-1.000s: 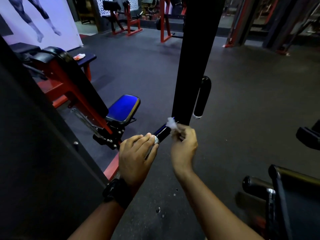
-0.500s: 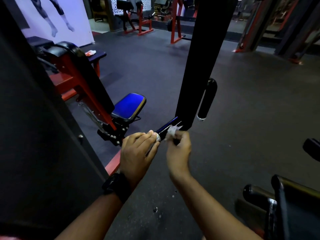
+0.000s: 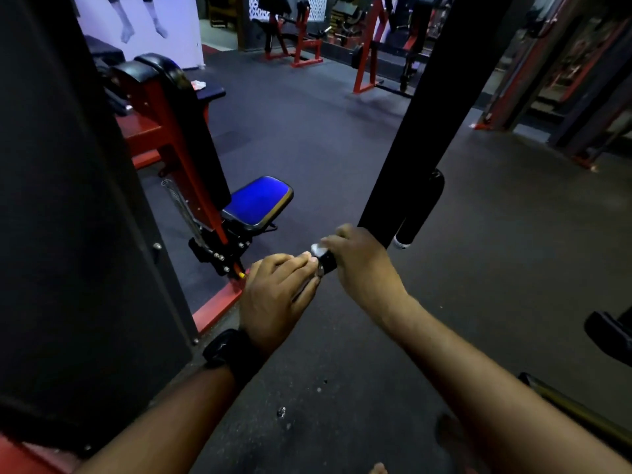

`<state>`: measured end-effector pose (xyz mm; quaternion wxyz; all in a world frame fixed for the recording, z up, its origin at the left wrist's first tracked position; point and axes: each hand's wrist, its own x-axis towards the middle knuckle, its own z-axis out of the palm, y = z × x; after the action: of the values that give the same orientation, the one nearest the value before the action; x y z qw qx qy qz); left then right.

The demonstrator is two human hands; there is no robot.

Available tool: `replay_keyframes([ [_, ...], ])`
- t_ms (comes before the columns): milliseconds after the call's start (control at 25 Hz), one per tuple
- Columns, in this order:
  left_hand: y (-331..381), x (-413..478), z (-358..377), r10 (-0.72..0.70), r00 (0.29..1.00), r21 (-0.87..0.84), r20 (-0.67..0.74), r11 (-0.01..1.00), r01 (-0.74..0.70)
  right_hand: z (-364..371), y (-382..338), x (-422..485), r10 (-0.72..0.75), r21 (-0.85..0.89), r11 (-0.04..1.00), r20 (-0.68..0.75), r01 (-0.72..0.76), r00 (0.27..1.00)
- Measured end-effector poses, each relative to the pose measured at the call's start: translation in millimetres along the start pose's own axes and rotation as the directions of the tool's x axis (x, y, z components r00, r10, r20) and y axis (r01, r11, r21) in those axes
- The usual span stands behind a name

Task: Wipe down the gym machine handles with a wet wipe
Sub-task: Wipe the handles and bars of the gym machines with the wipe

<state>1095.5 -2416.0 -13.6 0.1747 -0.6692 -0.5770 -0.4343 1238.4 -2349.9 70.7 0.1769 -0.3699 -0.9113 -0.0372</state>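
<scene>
Black, the machine handle (image 3: 327,262) is gripped at its near end by the left hand (image 3: 278,292), while a white wet wipe (image 3: 318,249) is held round it by the curled right hand (image 3: 367,268), near a blue seat (image 3: 258,201).

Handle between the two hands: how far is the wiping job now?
Done: nothing shows as finished; a wiped surface cannot be told from an unwiped one here. In hand: the right hand grips the wet wipe around the black handle, while the left hand holds its near end. Left: probably the part under the left hand, and the second handle hanging beside the black post, which no hand touches.
</scene>
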Motion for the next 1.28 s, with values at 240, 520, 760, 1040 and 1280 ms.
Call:
replay_keyframes([
  [240, 6.4, -1.6, -4.1, -0.033, 0.999, 0.018, -0.031, 0.999, 0.034, -30.2, 37.5, 25.2, -0.251, -0.179, 0.935, 0.281, 0.307, 0.926],
  [520, 8.9, -3.2, -3.4, -0.072, 0.997, -0.013, 0.0, 0.997, 0.072, -31.4, 27.4, 32.5, -0.273, -0.163, 0.922, 0.373, 0.353, 0.887],
  [760, 9.5, -1.0, -6.6, -0.046, 0.999, -0.023, 0.008, 0.999, 0.047, -32.1, 30.8, 37.0, -0.15, -0.326, 0.89, 0.451, 0.319, 0.88],
  [1040, 10.4, -4.6, 0.5, -0.047, 0.999, -0.014, -0.023, 0.999, 0.047, 22.1, -5.3, -52.4, 0.676, 0.738, 0.604, -0.274, -0.302, 0.684],
  [1280, 9.4, -4.4, 2.0, -0.047, 0.999, -0.015, -0.016, 0.999, 0.047, 58.5, -30.7, -16.5, 0.89, 0.913, -0.406, 0.382, 0.05, 0.25],
])
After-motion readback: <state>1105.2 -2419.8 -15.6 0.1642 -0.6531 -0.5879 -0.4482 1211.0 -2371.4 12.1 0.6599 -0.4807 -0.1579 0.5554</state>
